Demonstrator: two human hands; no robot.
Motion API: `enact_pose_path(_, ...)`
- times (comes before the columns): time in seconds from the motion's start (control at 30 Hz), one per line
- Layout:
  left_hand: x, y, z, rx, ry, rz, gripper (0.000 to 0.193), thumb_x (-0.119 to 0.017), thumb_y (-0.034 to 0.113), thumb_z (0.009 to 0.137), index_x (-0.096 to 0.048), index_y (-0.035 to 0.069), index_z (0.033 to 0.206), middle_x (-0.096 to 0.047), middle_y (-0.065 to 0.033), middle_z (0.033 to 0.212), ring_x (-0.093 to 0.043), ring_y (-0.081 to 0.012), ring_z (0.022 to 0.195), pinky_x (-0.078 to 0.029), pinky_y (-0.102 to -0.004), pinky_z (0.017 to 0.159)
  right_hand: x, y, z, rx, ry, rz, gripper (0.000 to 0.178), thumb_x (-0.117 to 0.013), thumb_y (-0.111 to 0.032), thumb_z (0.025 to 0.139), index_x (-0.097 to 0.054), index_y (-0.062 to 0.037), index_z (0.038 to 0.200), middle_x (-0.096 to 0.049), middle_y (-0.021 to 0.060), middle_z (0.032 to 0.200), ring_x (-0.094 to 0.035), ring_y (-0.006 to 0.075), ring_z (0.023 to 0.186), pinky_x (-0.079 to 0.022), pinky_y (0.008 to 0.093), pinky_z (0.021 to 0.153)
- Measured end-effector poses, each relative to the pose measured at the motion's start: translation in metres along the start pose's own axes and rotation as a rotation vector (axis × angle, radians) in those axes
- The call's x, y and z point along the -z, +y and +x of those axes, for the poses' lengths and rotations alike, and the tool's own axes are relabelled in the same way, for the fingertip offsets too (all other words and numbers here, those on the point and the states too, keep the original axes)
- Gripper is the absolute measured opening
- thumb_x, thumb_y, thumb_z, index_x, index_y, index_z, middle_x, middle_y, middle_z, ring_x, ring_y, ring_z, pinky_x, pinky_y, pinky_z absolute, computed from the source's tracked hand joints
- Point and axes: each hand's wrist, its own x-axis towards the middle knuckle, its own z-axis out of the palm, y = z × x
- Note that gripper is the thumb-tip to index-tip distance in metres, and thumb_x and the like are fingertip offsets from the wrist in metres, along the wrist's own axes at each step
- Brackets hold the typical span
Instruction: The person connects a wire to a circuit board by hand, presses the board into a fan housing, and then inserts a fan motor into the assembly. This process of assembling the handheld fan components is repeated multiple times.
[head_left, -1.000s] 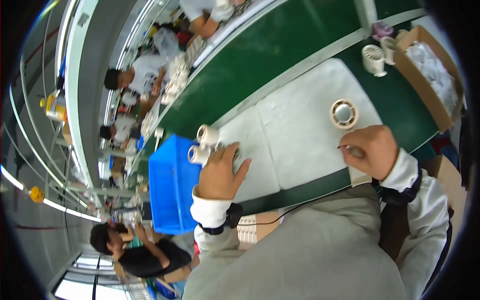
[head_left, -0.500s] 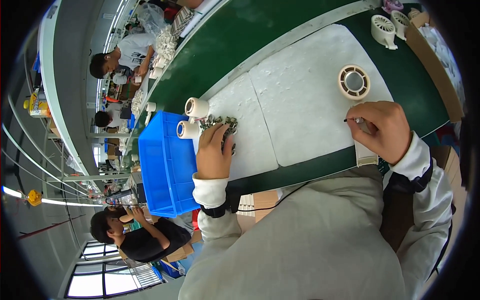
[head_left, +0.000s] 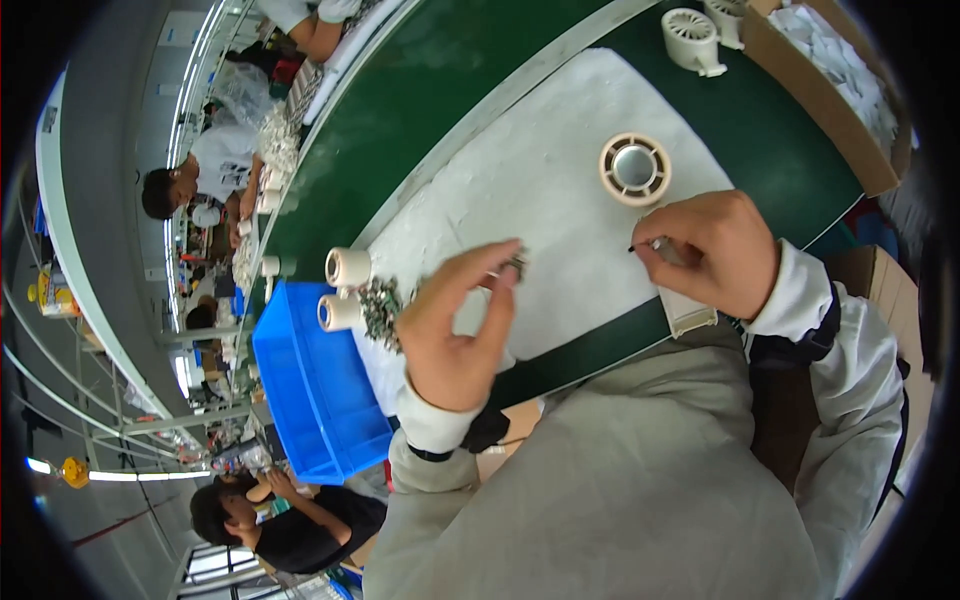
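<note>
My left hand (head_left: 450,335) is raised over the white mat (head_left: 560,130), pinching a small metal part (head_left: 514,266) between thumb and fingertips. Beside it lies a pile of small metal parts (head_left: 380,312). My right hand (head_left: 715,250) is closed in a pinch on a thin, dark-tipped piece (head_left: 633,249); most of it is hidden by the fingers. Under that hand lies a cream plastic housing, whose slotted round end (head_left: 606,170) shows beyond the fingers and whose handle (head_left: 690,314) comes out below, at the bench edge.
Left of the mat stands a blue bin (head_left: 325,390), with two cream cylindrical housings (head_left: 347,267) next to it. Cream fan-like housings (head_left: 690,42) and a cardboard box (head_left: 820,95) of white pieces sit at the far right. Other people (head_left: 310,530) work at the left.
My left hand has lifted from the metal pile and moved right with one small part in its fingertips. My right hand keeps its pinch near the housing. The whole view has shifted.
</note>
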Motion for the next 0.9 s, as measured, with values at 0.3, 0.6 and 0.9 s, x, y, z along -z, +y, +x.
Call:
enact_pose_path(0.3, -0.063, -0.033, 0.022, 0.259, -0.358, -0.835, 0.033, -0.064, -0.007, 0.097, -0.062, -0.006, 0.13, -0.071, -0.0143, 0.117, -0.071, -0.0201, 0.1, -0.057, -0.0331, 0.09, -0.004, -0.002, 0.003, -0.029, 0.048, 0.056, 0.011, -0.075, -0.006, 0.079, -0.073, -0.0064, 0.09, -0.055, 0.0038, 0.056, -0.054, 0.0192, 0.047, -0.042, 0.0336, 0.049)
enact_pose_path(0.6, -0.066, -0.024, 0.028, 0.213, -0.445, -0.877, 0.037, -0.064, -0.008, 0.097, -0.058, -0.008, 0.133, -0.07, -0.017, 0.121, -0.07, -0.0219, 0.109, -0.057, -0.033, 0.096, -0.002, 0.003, 0.003, -0.013, 0.108, 0.043, 0.013, -0.076, -0.005, 0.078, -0.074, -0.0079, 0.091, -0.053, 0.0009, 0.054, -0.05, 0.0163, 0.045, -0.039, 0.0321, 0.046)
enact_pose_path(0.9, -0.069, -0.024, 0.021, 0.139, -0.38, -0.744, 0.032, -0.064, -0.011, 0.096, -0.067, -0.005, 0.128, -0.069, -0.0184, 0.124, -0.07, -0.0221, 0.111, -0.057, -0.0309, 0.096, -0.004, 0.005, 0.002, 0.025, 0.117, 0.025, 0.013, -0.077, -0.004, 0.079, -0.074, -0.0072, 0.091, -0.051, 0.001, 0.053, -0.049, 0.0159, 0.044, -0.038, 0.0318, 0.046)
